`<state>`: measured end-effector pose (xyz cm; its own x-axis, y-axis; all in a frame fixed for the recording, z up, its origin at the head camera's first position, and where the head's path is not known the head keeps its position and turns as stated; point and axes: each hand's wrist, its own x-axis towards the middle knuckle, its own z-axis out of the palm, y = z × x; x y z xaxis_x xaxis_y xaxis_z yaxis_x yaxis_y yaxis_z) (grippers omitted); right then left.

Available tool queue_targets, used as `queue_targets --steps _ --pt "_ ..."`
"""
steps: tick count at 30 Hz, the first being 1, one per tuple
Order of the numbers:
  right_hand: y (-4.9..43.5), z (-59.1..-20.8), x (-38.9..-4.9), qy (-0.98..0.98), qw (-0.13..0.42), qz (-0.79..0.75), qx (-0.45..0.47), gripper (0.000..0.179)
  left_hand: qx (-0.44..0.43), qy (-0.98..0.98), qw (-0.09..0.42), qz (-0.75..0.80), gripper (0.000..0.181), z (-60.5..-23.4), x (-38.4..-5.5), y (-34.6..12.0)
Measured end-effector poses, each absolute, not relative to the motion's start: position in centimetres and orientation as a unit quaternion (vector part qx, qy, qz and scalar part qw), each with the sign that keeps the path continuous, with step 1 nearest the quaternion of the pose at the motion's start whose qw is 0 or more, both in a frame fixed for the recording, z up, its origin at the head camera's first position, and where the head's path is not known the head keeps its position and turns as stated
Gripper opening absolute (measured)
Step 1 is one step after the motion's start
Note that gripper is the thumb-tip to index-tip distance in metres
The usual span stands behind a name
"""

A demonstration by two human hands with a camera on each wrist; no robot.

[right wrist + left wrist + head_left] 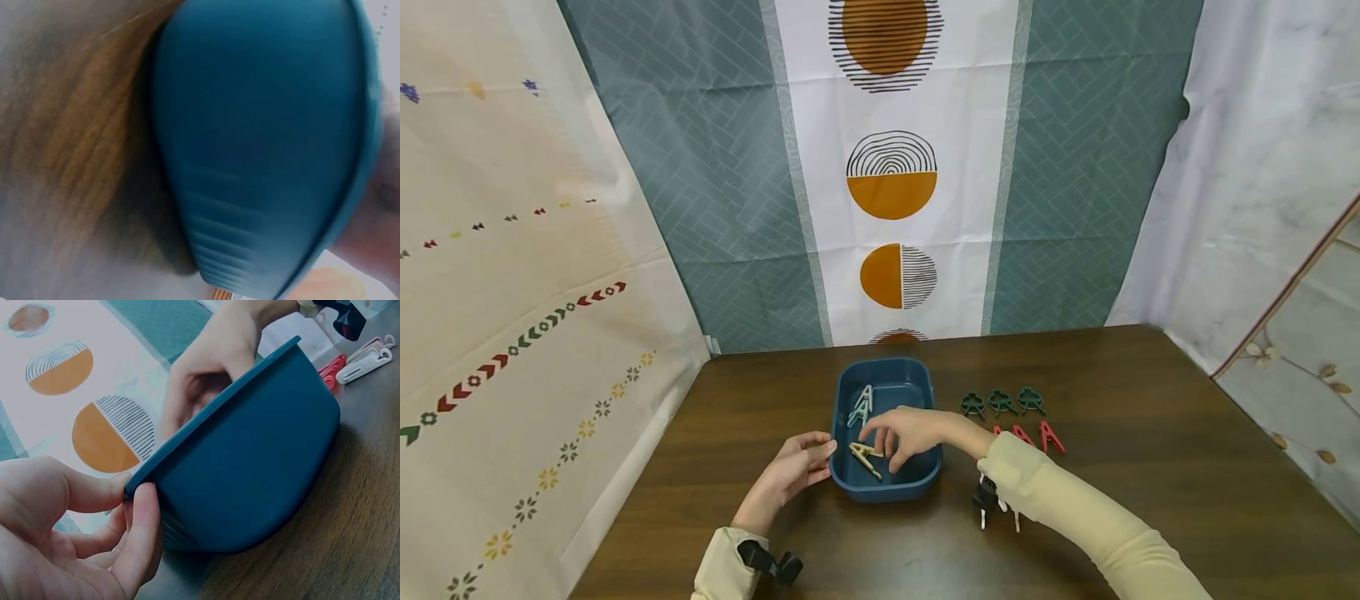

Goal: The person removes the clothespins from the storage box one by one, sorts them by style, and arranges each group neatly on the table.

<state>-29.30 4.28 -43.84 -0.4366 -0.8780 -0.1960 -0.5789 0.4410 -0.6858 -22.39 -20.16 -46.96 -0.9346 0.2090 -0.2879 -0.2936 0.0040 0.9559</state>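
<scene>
A blue plastic bin (887, 496) stands on the table. My left hand (797, 465) pinches its left rim between thumb and fingers, as the left wrist view shows closely. My right hand (910, 432) is inside the bin with its fingers spread and pointing down. Beneath those fingers lies a pale yellow clothespin (867, 460); whether they touch it is unclear. Further back in the bin are light-coloured clothespins (860, 408), white and pale green. In the right wrist view the bin's wall blocks the fingertips.
To the right of the bin, dark green clips (1002, 402) lie in a row. Red clothespins (1051, 437) sit in front of them, partly behind the right forearm. White clothespins (364, 365) are nearer, mostly covered by the sleeve in the head view. Patterned cloth surrounds the brown table (760, 392).
</scene>
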Motion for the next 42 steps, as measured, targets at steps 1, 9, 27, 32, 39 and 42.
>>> queue_targets --steps 1,9,27,32,39,42 --pt "4.1 -43.9 -29.3 0.814 0.246 -0.259 -0.459 0.065 -0.031 0.684 0.179 0.706 0.029 -47.0 -22.4 -20.2" --pt "2.8 -44.8 -29.5 0.834 0.194 -0.205 -0.475 0.092 -0.029 0.675 0.19 0.712 0.028 -47.1 -22.4 -20.1" --pt "2.0 -45.2 -29.3 0.83 0.201 -0.2 -0.48 0.079 -0.023 0.678 0.19 0.71 0.026 -46.5 -22.6 -20.0" --pt "2.5 -44.8 -29.3 0.83 0.196 -0.216 -0.475 0.082 -0.025 0.679 0.188 0.709 0.023 -46.5 -22.7 -20.0" --pt "3.4 -43.7 -29.6 0.823 0.184 -0.256 -0.473 0.086 -0.026 0.684 0.189 0.704 0.035 -46.6 -22.7 -20.1" --pt "3.7 -43.4 -29.7 0.823 0.181 -0.265 -0.469 0.085 -0.031 0.688 0.188 0.7 0.038 -46.9 -22.6 -20.2"
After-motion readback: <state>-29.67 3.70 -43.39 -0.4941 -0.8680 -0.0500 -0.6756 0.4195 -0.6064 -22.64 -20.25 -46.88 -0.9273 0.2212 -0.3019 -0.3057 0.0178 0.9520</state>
